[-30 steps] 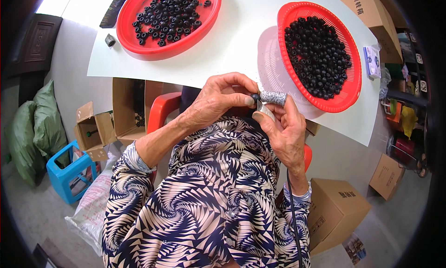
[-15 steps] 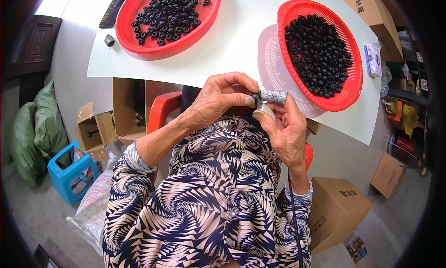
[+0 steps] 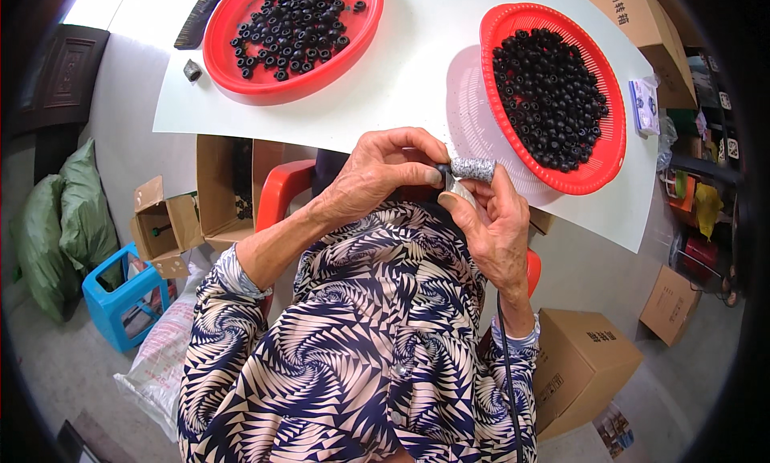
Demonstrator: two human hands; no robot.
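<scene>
1. The white bench (image 3: 417, 86) fills the far half of the scene, its near edge just above the two hands.
2. A round red tray (image 3: 293, 34) sits far left on the bench, holding a loose layer of small black ring-shaped parts (image 3: 293, 22).
3. A red perforated basket (image 3: 553, 94) sits to the right, tilted, heaped with the same kind of black parts (image 3: 549, 90).
4. A brown cardboard box (image 3: 585, 367) stands on the floor near right; a blue plastic stool (image 3: 120, 298) stands near left.
5. The left hand (image 3: 377, 178) curls in from the left, thumb and forefinger pinched narrow on a small black part (image 3: 443, 170) at the end of the silver tool.
6. The right hand (image 3: 493, 230) has its fingers closed round a short silver speckled tool (image 3: 473, 169), perhaps tape-wrapped, held level at the bench's near edge.
</scene>
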